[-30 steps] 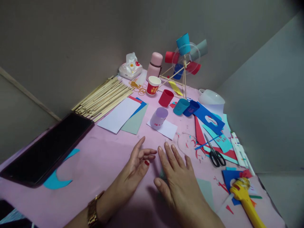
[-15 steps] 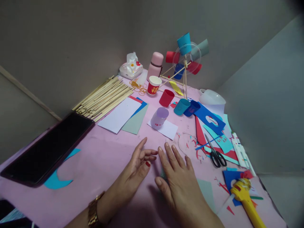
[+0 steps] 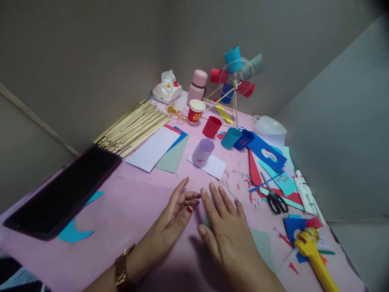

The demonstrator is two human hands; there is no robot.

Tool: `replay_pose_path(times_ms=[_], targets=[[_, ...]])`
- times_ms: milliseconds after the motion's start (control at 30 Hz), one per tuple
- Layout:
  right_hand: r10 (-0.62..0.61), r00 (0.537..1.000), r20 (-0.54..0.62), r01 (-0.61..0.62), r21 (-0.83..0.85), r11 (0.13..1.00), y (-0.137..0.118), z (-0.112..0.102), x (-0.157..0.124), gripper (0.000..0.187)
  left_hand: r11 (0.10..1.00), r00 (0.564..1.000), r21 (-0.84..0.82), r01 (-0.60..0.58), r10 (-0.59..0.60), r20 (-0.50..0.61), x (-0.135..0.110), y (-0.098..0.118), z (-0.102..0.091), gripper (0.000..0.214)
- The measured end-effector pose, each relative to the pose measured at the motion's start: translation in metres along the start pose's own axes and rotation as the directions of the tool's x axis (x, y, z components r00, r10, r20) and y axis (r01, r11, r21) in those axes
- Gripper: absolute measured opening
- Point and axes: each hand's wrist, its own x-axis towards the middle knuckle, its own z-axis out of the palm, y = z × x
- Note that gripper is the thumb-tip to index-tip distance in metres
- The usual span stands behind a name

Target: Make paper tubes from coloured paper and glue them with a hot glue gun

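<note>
My left hand, with a gold watch on the wrist, is held over the pink table cover with fingers loosely curled and apart, holding nothing. Beside it my right hand spreads palm down, its index fingertip close to the left fingers. Something pale green shows under the right palm, mostly hidden, and I cannot tell whether the hand touches it. A grey-green paper sheet lies partly under the right forearm. Beyond both hands a lilac cup stands on a white paper.
Behind stand red, teal and printed paper cups, a pink flask and a stick-framed cup wheel. Sticks and a black tablet lie left; scissors and a yellow glue gun right.
Both hands keep almost the same pose and place. The view has shifted slightly, so the table things sit a little lower and those on the right a little further left.
</note>
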Motion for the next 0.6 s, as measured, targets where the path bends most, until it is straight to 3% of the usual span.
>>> replay_pose_path(times_ms=[433, 500, 600], targets=[[0.023, 0.998, -0.066, -0.012, 0.156, 0.988, -0.002, -0.001, -0.006, 0.063, 0.999, 1.0, 0.051, -0.018, 0.018, -0.007, 0.0, -0.002, -0.002, 0.07], [0.014, 0.993, -0.121, 0.008, 0.18, 0.984, 0.001, -0.006, -0.009, 0.068, 0.997, 0.999, 0.065, -0.029, 0.03, -0.014, 0.001, -0.003, -0.003, 0.071], [0.068, 0.952, -0.3, 0.008, 0.245, 0.969, 0.021, -0.019, -0.018, 0.066, 0.996, 0.999, 0.083, -0.026, 0.029, -0.042, 0.003, -0.004, -0.005, 0.072]])
